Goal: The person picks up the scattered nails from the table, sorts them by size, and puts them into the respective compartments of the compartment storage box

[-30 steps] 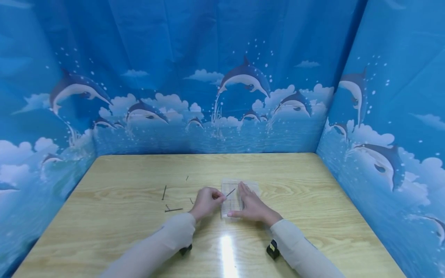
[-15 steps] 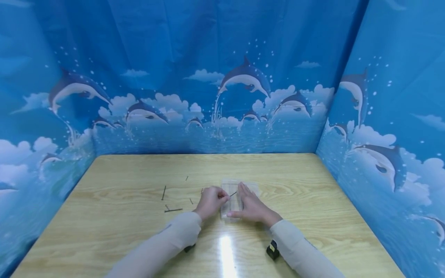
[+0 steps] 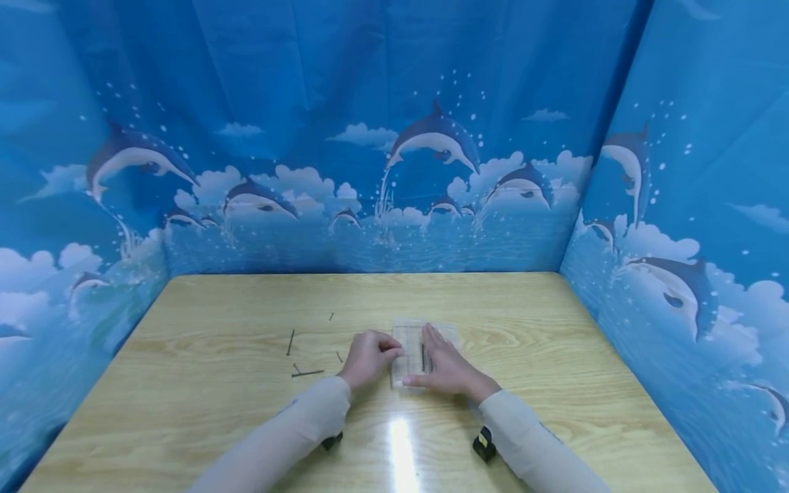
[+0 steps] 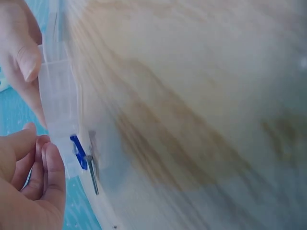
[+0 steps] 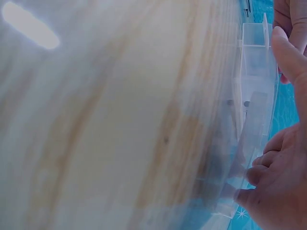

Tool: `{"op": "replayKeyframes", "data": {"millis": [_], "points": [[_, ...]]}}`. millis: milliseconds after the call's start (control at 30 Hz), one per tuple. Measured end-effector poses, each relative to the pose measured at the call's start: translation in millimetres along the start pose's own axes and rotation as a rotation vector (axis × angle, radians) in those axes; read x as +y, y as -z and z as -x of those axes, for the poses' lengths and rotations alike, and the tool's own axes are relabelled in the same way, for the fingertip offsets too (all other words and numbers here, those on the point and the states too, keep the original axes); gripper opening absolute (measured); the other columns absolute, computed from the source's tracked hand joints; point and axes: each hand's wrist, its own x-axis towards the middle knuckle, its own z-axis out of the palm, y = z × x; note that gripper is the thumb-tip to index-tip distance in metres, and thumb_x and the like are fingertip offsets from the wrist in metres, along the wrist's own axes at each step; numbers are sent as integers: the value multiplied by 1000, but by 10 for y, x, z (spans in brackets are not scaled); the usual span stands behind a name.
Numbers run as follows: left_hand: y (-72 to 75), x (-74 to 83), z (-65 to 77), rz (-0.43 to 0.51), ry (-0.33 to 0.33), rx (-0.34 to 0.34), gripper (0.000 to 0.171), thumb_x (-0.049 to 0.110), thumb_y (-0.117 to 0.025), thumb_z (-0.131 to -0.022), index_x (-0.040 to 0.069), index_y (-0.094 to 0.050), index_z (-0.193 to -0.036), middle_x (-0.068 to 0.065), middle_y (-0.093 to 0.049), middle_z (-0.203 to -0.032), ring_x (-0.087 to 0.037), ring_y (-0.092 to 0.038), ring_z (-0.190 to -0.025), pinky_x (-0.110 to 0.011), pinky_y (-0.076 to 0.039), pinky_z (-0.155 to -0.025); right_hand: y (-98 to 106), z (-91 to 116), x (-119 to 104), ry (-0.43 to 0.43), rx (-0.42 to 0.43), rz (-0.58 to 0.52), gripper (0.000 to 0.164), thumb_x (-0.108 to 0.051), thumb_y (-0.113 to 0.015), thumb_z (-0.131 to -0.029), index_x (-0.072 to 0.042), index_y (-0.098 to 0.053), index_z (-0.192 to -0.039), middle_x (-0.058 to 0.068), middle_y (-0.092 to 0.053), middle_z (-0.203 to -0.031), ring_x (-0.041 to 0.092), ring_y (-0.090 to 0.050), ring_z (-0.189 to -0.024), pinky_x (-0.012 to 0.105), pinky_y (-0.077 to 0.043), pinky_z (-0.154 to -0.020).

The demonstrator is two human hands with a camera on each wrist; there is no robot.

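Observation:
A clear plastic compartment box lies opened on the table, its lid spread to the right. My right hand rests across it, thumb at the near edge, fingers reaching over the middle. In the right wrist view, that hand's lower fingers touch the lid. My left hand hovers at the box's left edge, fingers loosely bent with nothing seen between them. A dark thin nail shows in the box beside the right fingers. Left of the hands lie several nails, among them a long nail and another nail.
A small nail lies farther back on the wood-grain table. Another short nail is close to the left wrist. Dolphin-print curtains border the table at the back and sides.
The left hand carried a nail over the box, then let go of it and drew slightly back left. The nail now lies in the box. The right hand stayed put.

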Motion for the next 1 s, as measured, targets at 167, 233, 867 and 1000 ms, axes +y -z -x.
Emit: {"op": "replayKeyframes", "data": {"millis": [167, 233, 867, 1000], "points": [[93, -35, 11, 19, 45, 39, 13, 18, -73, -85, 10, -74, -95, 0, -71, -88, -10, -62, -78, -27, -54, -72, 3, 0, -9, -4, 3, 9, 115, -63, -66, -78, 1, -4, -150, 17, 1, -158, 29, -3, -146, 48, -6, -118], [130, -51, 13, 22, 61, 57, 14, 18, -73, -84, 10, -74, -96, -1, -72, -89, -11, -63, -78, -28, -54, -72, 4, 2, -10, -2, 6, 10, 115, -62, -67, -78, 2, -4, -150, 18, 0, -158, 30, -4, -146, 48, -7, -118], [590, -295, 142, -53, 140, 126, 18, 17, -74, -83, 11, -72, -99, 0, -69, -91, -12, -62, -80, -28, -54, -71, 1, 14, -13, -7, 9, 42, 116, -65, -66, -77, 1, -5, -150, 16, 0, -158, 29, -4, -147, 46, -6, -118], [711, -386, 240, -48, 122, 129, 18, 15, -74, -83, 8, -72, -100, -1, -70, -91, -13, -62, -81, -29, -54, -73, -7, 14, -19, -2, 10, 49, 116, -65, -66, -77, 2, -5, -150, 17, -1, -158, 29, -4, -147, 46, -6, -118]]}}
